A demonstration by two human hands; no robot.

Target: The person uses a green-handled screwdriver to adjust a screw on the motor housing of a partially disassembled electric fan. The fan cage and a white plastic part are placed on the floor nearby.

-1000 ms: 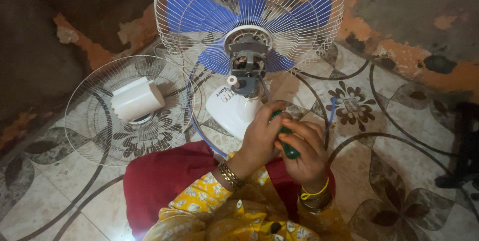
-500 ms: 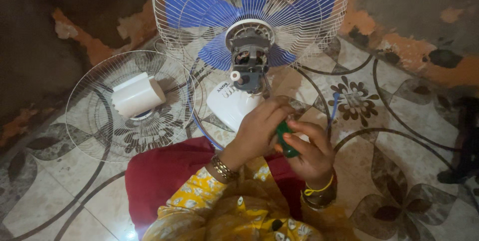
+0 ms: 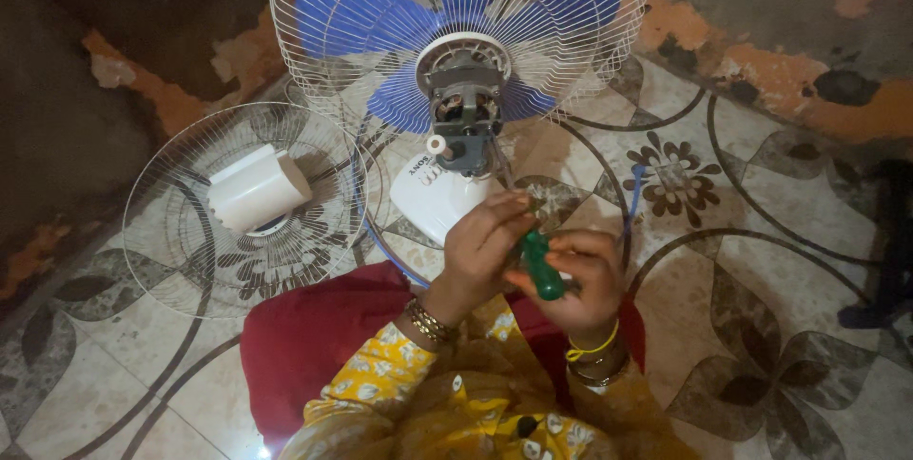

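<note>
Hands (image 3: 533,260) hold green screwdriver (image 3: 542,268) below fan motor (image 3: 464,108).

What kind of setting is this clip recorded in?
Probably a home floor used as an informal repair spot: patterned floor tiles, a wall with peeling paint, and a dismantled blue-bladed fan with its detached grille lying flat.

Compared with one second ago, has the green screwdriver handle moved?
Cannot tell. The camera itself shifted. The green screwdriver handle sits in both hands just below the white motor cover, about as before.
</note>
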